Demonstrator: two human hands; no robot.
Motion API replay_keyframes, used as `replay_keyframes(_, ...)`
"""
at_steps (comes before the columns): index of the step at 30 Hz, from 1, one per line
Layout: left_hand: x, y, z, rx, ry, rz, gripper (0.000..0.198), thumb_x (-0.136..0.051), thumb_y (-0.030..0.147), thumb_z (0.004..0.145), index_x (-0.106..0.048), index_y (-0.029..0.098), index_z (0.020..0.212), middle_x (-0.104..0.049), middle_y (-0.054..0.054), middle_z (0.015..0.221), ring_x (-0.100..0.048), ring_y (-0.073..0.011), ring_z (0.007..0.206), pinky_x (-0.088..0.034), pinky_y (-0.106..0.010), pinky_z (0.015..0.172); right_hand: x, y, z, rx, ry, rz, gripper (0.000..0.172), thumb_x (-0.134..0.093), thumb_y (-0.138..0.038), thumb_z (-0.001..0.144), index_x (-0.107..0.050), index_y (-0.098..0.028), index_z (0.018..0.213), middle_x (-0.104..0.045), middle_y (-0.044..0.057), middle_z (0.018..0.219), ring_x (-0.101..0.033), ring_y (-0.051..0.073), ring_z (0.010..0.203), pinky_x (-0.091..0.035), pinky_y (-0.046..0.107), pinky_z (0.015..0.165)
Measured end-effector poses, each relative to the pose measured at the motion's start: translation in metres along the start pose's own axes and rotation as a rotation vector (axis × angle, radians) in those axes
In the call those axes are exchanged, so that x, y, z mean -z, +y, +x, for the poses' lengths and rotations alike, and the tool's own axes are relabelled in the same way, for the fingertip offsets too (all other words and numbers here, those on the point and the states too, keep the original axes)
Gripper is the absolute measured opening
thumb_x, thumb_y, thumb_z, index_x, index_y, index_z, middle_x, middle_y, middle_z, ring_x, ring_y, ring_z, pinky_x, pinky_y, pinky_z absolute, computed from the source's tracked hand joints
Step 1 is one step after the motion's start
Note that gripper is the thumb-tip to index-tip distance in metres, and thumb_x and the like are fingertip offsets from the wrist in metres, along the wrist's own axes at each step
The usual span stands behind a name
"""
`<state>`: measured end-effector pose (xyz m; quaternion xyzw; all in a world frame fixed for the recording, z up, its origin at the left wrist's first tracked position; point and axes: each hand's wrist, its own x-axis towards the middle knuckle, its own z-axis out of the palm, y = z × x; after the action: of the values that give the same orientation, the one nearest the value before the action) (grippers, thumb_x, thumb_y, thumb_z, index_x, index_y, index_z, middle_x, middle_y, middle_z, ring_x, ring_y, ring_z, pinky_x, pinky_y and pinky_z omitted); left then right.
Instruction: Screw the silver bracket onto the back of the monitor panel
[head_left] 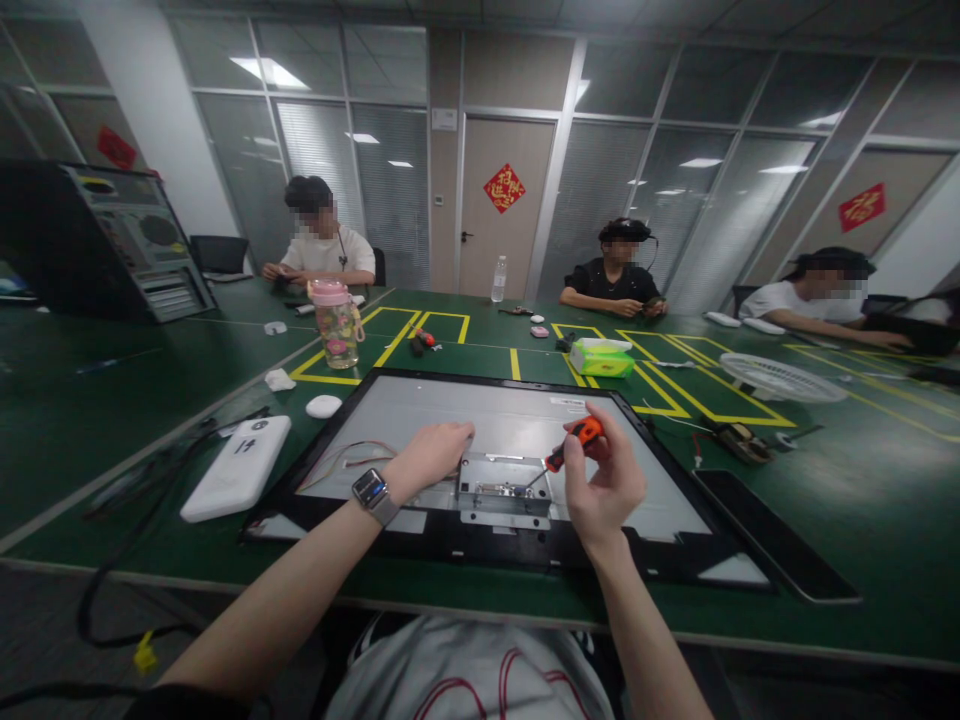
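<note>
While the right hand [604, 485] is closing its fingers and thumb around the orange handle of a screwdriver [574, 442], the blade is slanting down and left to the metal bracket [502, 490] at the middle of the monitor panel [420, 405]. That panel is lying flat at the near edge of the table [112, 400]. The left hand [435, 455], with a watch [370, 490] on its wrist, is resting palm down with half-curled fingers at the bracket's far left corner; it is gripping nothing that shows.

Judging from this, the work is going best with the blade standing closer to upright over the screw, the tip sitting fully in the head, and the left hand pressing the bracket so it is not shifting. The screw head itself is too small to make out.

Green matting with yellow tape lines is covering the table. A white box [238, 465] is lying left of the panel, a pink-lidded bottle [335, 322] is standing farther off, a green tissue pack [601, 358] is sitting far right, and a computer case [105, 240] is standing at far left. Three other people are sitting on the far side, in front of glass partitions and a door [502, 205].
</note>
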<state>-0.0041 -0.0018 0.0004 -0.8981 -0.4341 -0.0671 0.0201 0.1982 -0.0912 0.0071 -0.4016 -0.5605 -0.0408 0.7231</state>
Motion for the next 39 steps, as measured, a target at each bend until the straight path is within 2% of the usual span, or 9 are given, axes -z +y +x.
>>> replay_keyframes(2, 0.001, 0.001, 0.000, 0.003, -0.002, 0.000, 0.023, -0.034, 0.020, 0.098, -0.057, 0.018, 0.103, -0.071, -0.011, 0.095, -0.069, -0.0249, 0.088, -0.047, -0.030, 0.070, -0.003, -0.003, 0.001, -0.148, -0.016, 0.153, 0.035, -0.064, -0.023, 0.087, -0.060, -0.025, 0.121, -0.068, 0.006, 0.094, -0.068, 0.019, 0.076, -0.060, 0.032, 0.063)
replay_keyframes(4, 0.001, 0.001, 0.000, 0.006, -0.003, 0.002, 0.024, -0.034, 0.020, 0.098, -0.057, 0.018, 0.103, -0.071, -0.011, 0.095, -0.069, -0.0252, 0.087, -0.047, -0.030, 0.069, -0.006, -0.005, 0.002, -0.280, -0.128, 0.301, 0.033, -0.067, -0.026, 0.086, -0.060, -0.025, 0.118, -0.068, 0.005, 0.095, -0.070, 0.019, 0.076, -0.062, 0.030, 0.060)
replay_keyframes(8, 0.002, 0.001, -0.001, 0.007, -0.003, 0.007, 0.025, -0.032, 0.019, 0.098, -0.056, 0.018, 0.105, -0.071, -0.011, 0.095, -0.069, -0.0251, 0.088, -0.047, -0.030, 0.069, -0.011, -0.005, 0.000, -0.364, -0.295, 0.392, 0.031, -0.069, -0.028, 0.084, -0.060, -0.025, 0.113, -0.068, 0.003, 0.093, -0.071, 0.017, 0.073, -0.065, 0.030, 0.059)
replay_keyframes(24, 0.001, 0.001, -0.001, 0.010, -0.008, -0.014, 0.026, -0.032, 0.021, 0.099, -0.056, 0.018, 0.107, -0.070, -0.012, 0.094, -0.069, -0.0244, 0.087, -0.048, -0.031, 0.072, -0.013, 0.000, -0.005, -0.278, -0.406, 0.268, 0.029, -0.063, -0.026, 0.088, -0.058, -0.024, 0.117, -0.070, 0.005, 0.095, -0.073, 0.018, 0.075, -0.063, 0.028, 0.060)
replay_keyframes(29, 0.001, 0.001, -0.001, 0.000, -0.004, -0.035, 0.026, -0.034, 0.019, 0.098, -0.056, 0.017, 0.112, -0.070, -0.012, 0.101, -0.068, -0.0257, 0.094, -0.048, -0.032, 0.075, -0.013, -0.015, 0.014, -0.205, -0.690, 0.375, 0.031, -0.050, -0.024, 0.096, -0.054, -0.025, 0.127, -0.068, 0.009, 0.113, -0.073, 0.019, 0.086, -0.061, 0.035, 0.078)
replay_keyframes(31, 0.002, 0.001, -0.001, -0.005, -0.005, -0.058, 0.027, -0.035, 0.018, 0.097, -0.056, 0.017, 0.113, -0.070, -0.013, 0.104, -0.068, -0.0250, 0.096, -0.048, -0.032, 0.077, -0.017, -0.020, 0.025, -0.163, -0.824, 0.397, 0.031, -0.050, -0.024, 0.097, -0.056, -0.025, 0.127, -0.068, 0.008, 0.111, -0.071, 0.019, 0.091, -0.059, 0.037, 0.084)
replay_keyframes(33, 0.002, 0.001, -0.001, -0.007, -0.006, -0.075, 0.027, -0.035, 0.017, 0.097, -0.058, 0.017, 0.111, -0.070, -0.013, 0.103, -0.068, -0.0239, 0.095, -0.048, -0.031, 0.079, -0.024, -0.020, 0.033, -0.094, -0.893, 0.354, 0.031, -0.057, -0.025, 0.093, -0.060, -0.026, 0.124, -0.069, 0.006, 0.102, -0.070, 0.017, 0.083, -0.060, 0.033, 0.077)
replay_keyframes(36, 0.001, 0.000, -0.001, 0.002, 0.000, -0.075, 0.027, -0.034, 0.018, 0.097, -0.058, 0.017, 0.110, -0.071, -0.012, 0.101, -0.068, -0.0231, 0.094, -0.048, -0.030, 0.079, -0.034, -0.014, 0.040, 0.029, -0.797, 0.224, 0.027, -0.069, -0.032, 0.085, -0.069, -0.025, 0.111, -0.066, 0.003, 0.088, -0.064, 0.015, 0.072, -0.059, 0.028, 0.065)
replay_keyframes(39, -0.001, -0.001, 0.000, 0.007, 0.001, -0.069, 0.026, -0.035, 0.017, 0.097, -0.059, 0.016, 0.106, -0.071, -0.012, 0.099, -0.068, -0.0235, 0.091, -0.048, -0.031, 0.078, -0.035, -0.009, 0.042, 0.030, -0.761, 0.260, 0.032, -0.057, -0.033, 0.093, -0.063, -0.027, 0.124, -0.067, 0.007, 0.103, -0.066, 0.019, 0.088, -0.059, 0.034, 0.078)
